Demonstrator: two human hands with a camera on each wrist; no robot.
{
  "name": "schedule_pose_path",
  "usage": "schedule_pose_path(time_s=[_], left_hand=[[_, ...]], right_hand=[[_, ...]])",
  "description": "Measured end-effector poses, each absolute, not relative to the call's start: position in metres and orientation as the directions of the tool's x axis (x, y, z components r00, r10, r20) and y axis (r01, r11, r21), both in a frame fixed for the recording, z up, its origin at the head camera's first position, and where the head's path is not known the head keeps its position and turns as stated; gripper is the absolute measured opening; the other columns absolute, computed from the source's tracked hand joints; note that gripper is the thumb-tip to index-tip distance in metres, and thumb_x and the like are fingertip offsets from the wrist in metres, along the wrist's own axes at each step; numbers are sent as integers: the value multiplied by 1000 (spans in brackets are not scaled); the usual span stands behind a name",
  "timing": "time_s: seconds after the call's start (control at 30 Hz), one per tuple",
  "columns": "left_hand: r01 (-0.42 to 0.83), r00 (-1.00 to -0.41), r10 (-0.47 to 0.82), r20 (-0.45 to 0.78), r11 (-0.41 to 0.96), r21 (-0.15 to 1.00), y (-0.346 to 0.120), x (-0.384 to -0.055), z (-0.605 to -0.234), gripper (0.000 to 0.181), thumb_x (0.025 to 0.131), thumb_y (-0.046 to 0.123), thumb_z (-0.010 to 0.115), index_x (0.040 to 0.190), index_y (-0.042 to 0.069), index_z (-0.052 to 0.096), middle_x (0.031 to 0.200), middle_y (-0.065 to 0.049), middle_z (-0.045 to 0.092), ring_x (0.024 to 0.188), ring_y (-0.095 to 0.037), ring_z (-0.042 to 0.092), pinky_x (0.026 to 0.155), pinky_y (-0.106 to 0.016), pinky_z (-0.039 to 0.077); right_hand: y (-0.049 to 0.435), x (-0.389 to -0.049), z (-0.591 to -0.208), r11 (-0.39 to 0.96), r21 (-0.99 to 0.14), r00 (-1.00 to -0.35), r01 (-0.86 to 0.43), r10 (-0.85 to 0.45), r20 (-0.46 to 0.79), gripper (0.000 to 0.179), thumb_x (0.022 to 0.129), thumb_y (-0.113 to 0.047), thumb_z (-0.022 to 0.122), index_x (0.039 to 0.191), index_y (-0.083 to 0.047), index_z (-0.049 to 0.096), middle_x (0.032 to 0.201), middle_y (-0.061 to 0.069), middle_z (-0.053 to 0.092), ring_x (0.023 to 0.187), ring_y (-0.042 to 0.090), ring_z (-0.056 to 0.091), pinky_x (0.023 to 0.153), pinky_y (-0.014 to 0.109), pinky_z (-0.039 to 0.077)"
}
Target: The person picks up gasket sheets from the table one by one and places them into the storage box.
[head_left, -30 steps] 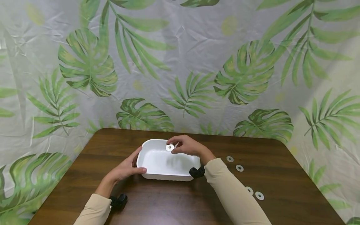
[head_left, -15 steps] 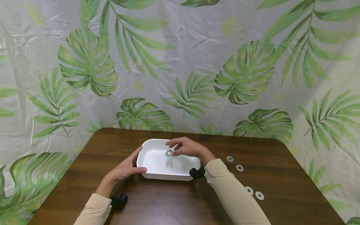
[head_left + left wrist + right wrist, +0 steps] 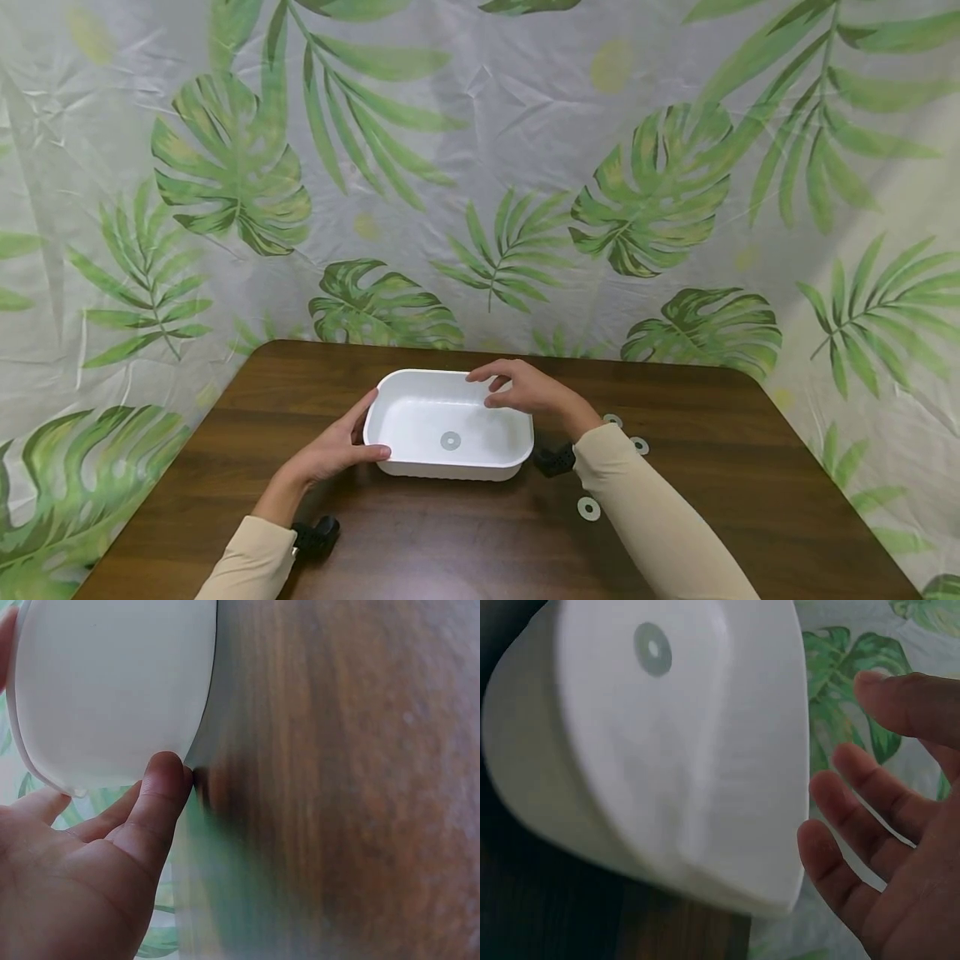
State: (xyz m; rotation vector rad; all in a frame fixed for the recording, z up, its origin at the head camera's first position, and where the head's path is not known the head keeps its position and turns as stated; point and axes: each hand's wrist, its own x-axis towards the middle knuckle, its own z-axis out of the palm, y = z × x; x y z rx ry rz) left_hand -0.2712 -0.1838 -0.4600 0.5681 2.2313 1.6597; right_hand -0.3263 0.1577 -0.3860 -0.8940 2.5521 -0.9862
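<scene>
A white rectangular tub (image 3: 450, 471) with rounded corners stands on the table. My left hand (image 3: 341, 446) grips its left end, thumb over the near rim and fingers along the outside; the left wrist view shows the thumb (image 3: 161, 776) against the wall. Inside, a flat grey washer (image 3: 450, 441) with a centre hole lies on the bottom; the right wrist view shows that washer (image 3: 653, 649) too. My right hand (image 3: 536, 390) hovers over the tub's far right part, fingers spread and loosely bent, holding nothing. In the right wrist view that hand (image 3: 900, 825) is beside the rim.
To the right on the brown wooden table (image 3: 450, 550) lie more washers: one at the front (image 3: 588, 508), and two farther back, one (image 3: 639, 446) beside the sleeve and another (image 3: 612, 419) partly behind the wrist. My right sleeve (image 3: 660, 517) crosses this area. A leaf-patterned cloth (image 3: 510, 167) hangs behind the table.
The right hand let go of the washer, which dropped onto the tub's bottom, then moved right. Its sleeve now covers two washers and uncovers another. The left hand stayed on the tub.
</scene>
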Motion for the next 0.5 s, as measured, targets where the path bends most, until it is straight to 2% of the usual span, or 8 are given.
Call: schedule_pose_path(time_s=[0.17,0.33,0.5], left_hand=[[125,-877,481,-13,255,959,-185,-272,-462,109,85,20,78,161,12,0,161,-29,16,132,-43,44,89,-20,46],[112,-882,471,-26,263,958,-184,-272,-463,108,85,20,77,161,13,1,162,-27,17,132,-42,43,89,-21,46],[126,-879,477,-18,268,955,-184,-272,-462,109,85,21,78,161,13,1,161,-29,18,132,-42,45,89,-22,46]], right_hand=[[181,-316,-382,586,-660,-777,-470,-630,-7,41,94,-13,66,135,-12,62,137,12,60,117,37,59,93,41,50],[203,-312,-377,618,-638,-797,-460,-604,-10,39,94,-12,66,133,-12,63,134,12,60,109,27,60,90,40,49],[222,-310,-368,652,-607,-811,-454,-585,-22,40,94,-11,65,134,-13,62,137,12,60,115,32,61,93,45,51]])
